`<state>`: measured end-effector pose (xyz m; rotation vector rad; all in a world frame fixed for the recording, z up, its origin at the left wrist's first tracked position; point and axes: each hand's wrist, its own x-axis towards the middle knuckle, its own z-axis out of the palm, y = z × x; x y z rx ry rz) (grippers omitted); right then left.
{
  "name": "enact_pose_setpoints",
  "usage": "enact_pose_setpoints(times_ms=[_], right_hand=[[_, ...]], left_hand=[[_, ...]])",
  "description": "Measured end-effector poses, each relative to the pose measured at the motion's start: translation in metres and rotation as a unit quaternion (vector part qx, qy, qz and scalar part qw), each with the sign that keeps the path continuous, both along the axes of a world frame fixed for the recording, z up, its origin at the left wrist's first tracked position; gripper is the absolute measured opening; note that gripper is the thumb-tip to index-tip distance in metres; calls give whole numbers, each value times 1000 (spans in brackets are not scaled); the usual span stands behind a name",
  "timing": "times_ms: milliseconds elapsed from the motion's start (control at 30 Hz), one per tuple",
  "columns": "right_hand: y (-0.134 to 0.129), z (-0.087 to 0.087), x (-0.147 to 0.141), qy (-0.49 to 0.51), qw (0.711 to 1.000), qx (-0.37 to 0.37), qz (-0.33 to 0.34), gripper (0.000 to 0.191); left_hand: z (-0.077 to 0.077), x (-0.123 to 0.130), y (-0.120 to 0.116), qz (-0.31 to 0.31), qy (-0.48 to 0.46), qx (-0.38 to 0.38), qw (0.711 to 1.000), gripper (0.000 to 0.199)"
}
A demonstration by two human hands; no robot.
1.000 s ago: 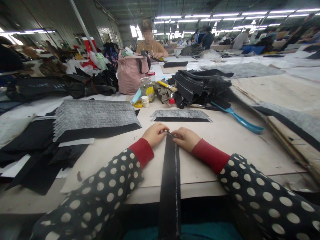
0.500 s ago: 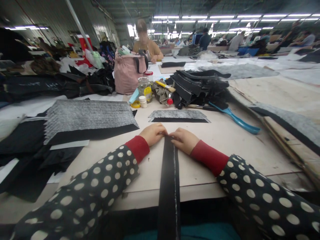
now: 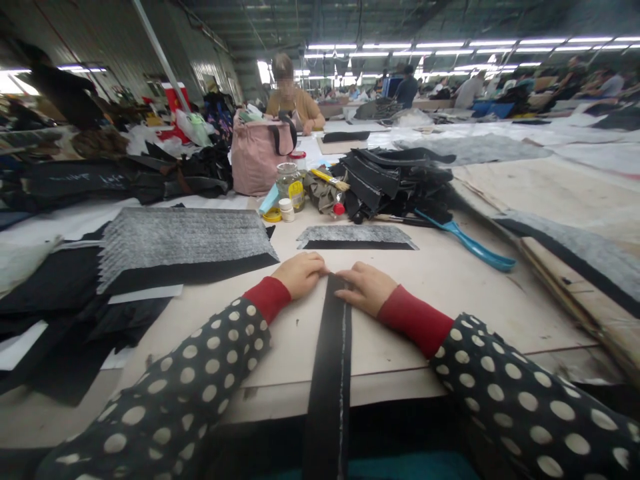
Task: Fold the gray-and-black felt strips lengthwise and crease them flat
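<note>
A long black strip (image 3: 327,373) with a pale, ragged line along its right side runs from the work board over the near edge toward me. My left hand (image 3: 301,275) is at its far left corner, fingers curled and pressed together there. On the far right part of the strip, my right hand (image 3: 369,287) has its thumb and fingers closed on the material; the fingertips partly hide the end. Beyond the hands lies a small stack of grey-backed black pieces (image 3: 356,235). A larger fanned stack of such pieces (image 3: 187,243) is left of my left hand.
A blue-handled tool (image 3: 480,248), a brush (image 3: 330,179), a glass jar (image 3: 289,180) and a small white bottle (image 3: 287,210) lie beyond. A heap of black pieces (image 3: 380,177) and a pink bag (image 3: 257,153) stand behind. A co-worker (image 3: 295,100) sits opposite.
My hands have moved slightly apart at the strip's far end. The right fingers now lie further onto the strip, and its near part has swung slightly left.
</note>
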<state>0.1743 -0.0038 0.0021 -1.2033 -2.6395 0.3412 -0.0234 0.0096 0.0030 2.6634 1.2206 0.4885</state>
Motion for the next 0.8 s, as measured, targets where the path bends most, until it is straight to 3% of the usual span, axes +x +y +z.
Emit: enact_pose_setpoints(times_ms=[133, 333, 433, 500, 567, 633, 733, 800], right_hand=[[1, -5, -2, 71, 996, -44, -26, 47], [3, -3, -3, 197, 973, -112, -40, 47], [7, -6, -4, 268, 947, -167, -57, 41], [8, -7, -6, 317, 909, -263, -59, 31], [6, -6, -6, 349, 859, -373, -45, 23], [-1, -5, -3, 357, 826, -436, -31, 22], [-14, 0, 9, 345, 824, -449, -11, 27], [-19, 6, 20, 338, 839, -427, 0, 28]], left_hand=[[2, 10, 3, 67, -65, -48, 994, 22], [4, 20, 0, 52, -121, -116, 984, 21], [4, 17, -1, 83, -166, -138, 973, 20], [3, 12, 0, 121, -207, -117, 964, 20], [2, 6, 2, 174, -256, -89, 947, 21], [0, -3, 7, 227, -307, -77, 921, 22], [0, -17, 12, 296, -379, -82, 873, 24], [1, -24, 15, 331, -428, -90, 836, 27]])
